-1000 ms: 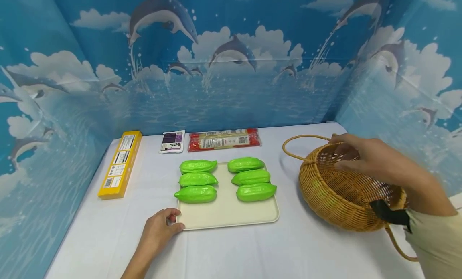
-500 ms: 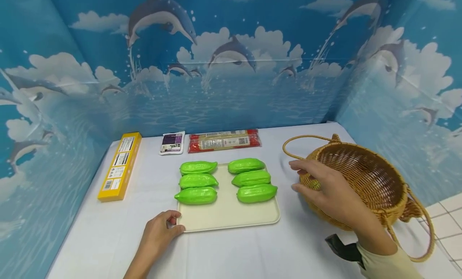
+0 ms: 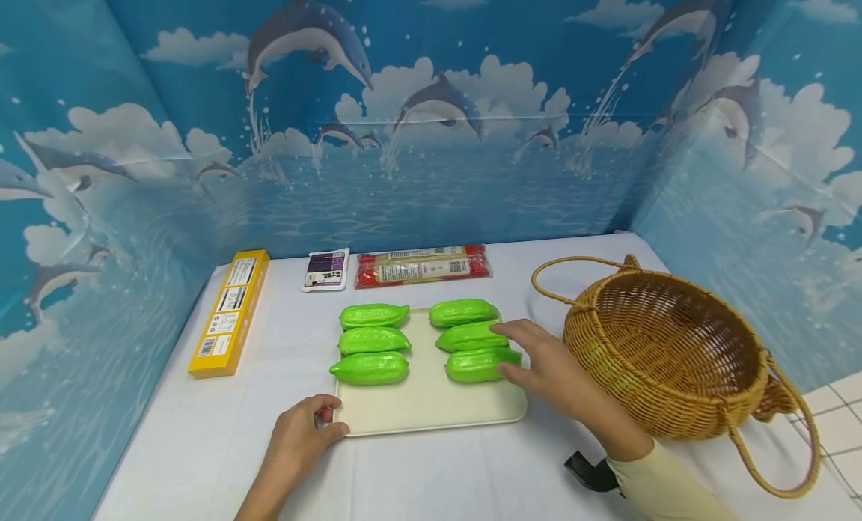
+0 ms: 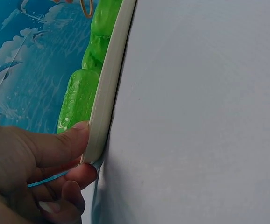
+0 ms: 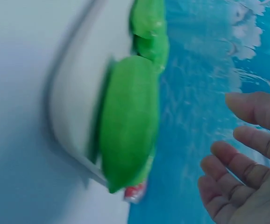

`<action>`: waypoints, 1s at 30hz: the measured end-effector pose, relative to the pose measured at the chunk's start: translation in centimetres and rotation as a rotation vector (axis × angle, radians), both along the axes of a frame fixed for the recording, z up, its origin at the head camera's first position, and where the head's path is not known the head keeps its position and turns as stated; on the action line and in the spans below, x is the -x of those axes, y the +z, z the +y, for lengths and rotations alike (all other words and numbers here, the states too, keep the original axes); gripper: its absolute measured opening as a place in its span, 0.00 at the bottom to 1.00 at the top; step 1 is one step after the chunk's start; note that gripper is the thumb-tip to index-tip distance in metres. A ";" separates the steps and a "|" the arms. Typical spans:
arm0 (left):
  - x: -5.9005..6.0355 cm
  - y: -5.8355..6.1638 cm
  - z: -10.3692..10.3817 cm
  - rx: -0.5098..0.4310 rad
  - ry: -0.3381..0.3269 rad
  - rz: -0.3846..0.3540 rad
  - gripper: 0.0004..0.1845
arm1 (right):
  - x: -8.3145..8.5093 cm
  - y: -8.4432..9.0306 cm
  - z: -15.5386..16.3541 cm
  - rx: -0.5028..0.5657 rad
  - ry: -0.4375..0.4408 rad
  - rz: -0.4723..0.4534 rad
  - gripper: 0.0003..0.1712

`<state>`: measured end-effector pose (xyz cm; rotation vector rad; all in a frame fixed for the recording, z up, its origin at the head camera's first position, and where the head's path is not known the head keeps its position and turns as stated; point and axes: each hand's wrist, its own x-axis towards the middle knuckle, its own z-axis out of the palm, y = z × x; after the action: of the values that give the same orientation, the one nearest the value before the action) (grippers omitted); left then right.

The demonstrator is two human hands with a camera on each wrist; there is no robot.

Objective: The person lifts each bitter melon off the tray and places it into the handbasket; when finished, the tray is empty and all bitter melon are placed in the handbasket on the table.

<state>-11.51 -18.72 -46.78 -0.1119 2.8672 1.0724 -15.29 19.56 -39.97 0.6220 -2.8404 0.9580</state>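
Two hands at a tray of six green gourds

The left hand (image 3: pixel 303 431) pinches the cream tray's (image 3: pixel 431 409) near-left corner, thumb on the rim. The right hand (image 3: pixel 545 364), fingers spread and holding nothing, hovers by the nearest right-column gourd (image 3: pixel 478 364); contact is unclear, the wrist view being blurred. The wicker basket (image 3: pixel 673 356) sits tilted at right, its inside partly hidden.

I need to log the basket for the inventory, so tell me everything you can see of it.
The basket is round, woven of golden-brown wicker, and looks empty inside. It rests tilted on the white table, its mouth tipped up toward the camera. A thin loop handle sticks out at the back left, another at the front right. It sits right of the tray; the right hand is near its rim without clearly touching it.
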 end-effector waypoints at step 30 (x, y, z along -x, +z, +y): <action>-1.1 0.0 1.4 0.250 -0.148 0.178 0.25 | 1.6 -4.6 -2.5 -0.330 0.062 0.163 0.28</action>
<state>-10.38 -17.36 -46.81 0.1877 3.0978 0.7297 -16.86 17.02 -44.61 0.7811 -2.8635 0.4209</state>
